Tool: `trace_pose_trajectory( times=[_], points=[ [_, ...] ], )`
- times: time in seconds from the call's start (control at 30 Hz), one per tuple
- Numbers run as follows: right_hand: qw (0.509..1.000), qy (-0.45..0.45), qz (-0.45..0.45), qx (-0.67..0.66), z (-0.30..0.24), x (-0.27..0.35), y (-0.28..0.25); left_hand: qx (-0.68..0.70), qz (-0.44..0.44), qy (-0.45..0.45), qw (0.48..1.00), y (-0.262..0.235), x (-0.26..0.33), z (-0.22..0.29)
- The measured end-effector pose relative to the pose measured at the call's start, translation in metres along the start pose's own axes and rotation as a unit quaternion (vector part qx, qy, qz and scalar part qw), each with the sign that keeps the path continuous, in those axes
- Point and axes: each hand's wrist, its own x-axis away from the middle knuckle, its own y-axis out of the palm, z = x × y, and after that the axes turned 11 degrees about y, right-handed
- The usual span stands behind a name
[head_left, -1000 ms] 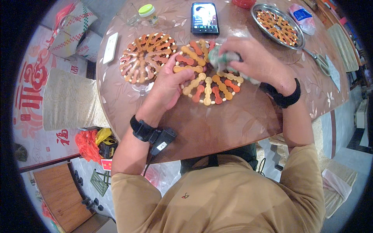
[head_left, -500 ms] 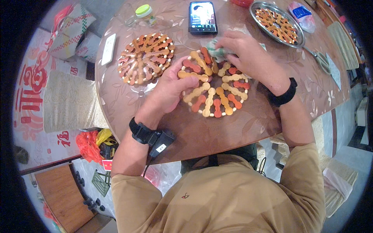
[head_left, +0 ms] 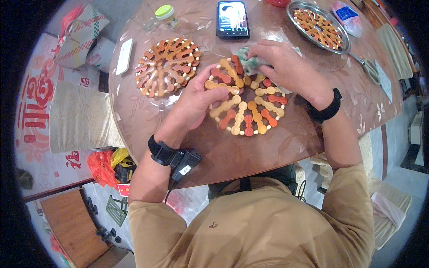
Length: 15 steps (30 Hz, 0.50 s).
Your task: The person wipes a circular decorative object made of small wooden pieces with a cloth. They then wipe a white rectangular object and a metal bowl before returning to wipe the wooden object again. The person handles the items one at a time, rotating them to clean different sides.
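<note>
A round wooden trivet of yellow, tan and red-orange notched slats, with pale beads around its rim, is tilted up a little in front of me. My left hand grips its left side, thumb on top and fingers underneath. In my right hand is a bunched green-and-white cloth, pressed against the trivet's far edge. The right fingers are closed round the cloth and cover part of that edge. To the left lies a second trivet of the same kind, flat on the table.
Beyond my hands stand a phone with a lit screen and a jar with a lime lid. At far right, a metal tray holds another trivet, with scissors beside it. A white strip lies at the left edge.
The cloth in my right hand has shifted slightly along the trivet's far edge and looks more bunched. My left hand keeps its hold, and the trivet has turned very little.
</note>
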Motion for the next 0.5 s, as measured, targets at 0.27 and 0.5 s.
trace_pose_trajectory(
  times=[0.27, 0.5],
  points=[
    [0.986, 0.085, 0.074, 0.12, 0.027, -0.002, -0.016, 0.009, 0.029, 0.002, 1.0, -0.004, 0.002, 0.009],
    [0.994, 0.007, 0.004, 0.105, 0.02, 0.004, 0.003, 0.064, 0.034, 0.078, 0.994, -0.005, 0.007, 0.033]
  ],
)
